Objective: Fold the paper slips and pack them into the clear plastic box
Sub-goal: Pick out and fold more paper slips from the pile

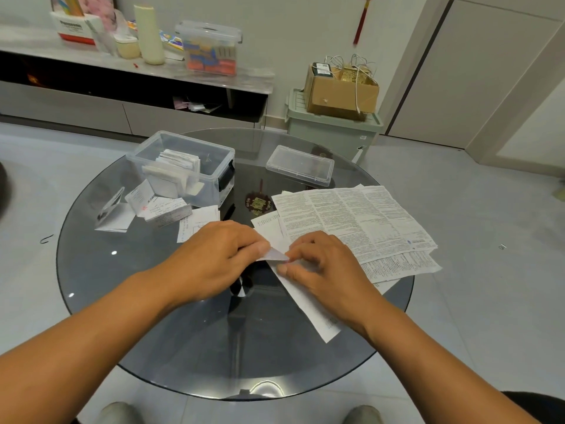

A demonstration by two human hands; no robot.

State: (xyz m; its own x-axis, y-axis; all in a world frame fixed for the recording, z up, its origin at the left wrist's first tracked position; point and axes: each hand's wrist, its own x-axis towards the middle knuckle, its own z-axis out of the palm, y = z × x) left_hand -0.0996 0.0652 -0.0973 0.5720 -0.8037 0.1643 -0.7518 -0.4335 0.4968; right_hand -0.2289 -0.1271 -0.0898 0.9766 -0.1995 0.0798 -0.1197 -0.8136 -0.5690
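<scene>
A long white paper slip [308,304] lies diagonally on the round dark glass table [153,316]. My left hand [220,255] and my right hand [324,267] both pinch its upper end, where a corner is bent up between the fingertips. The clear plastic box [214,166] stands open at the table's far left with several folded slips upright inside. More folded slips [165,209] lie in a loose heap in front of the box. A stack of large unfolded printed sheets [360,221] is spread to the right of my hands.
The box's clear lid [301,165] lies flat at the far side of the table. A dark red ornament [258,201] sits between the box and the sheets. Beyond the table are a low cabinet [122,96] and a green bin [333,130] carrying a cardboard box.
</scene>
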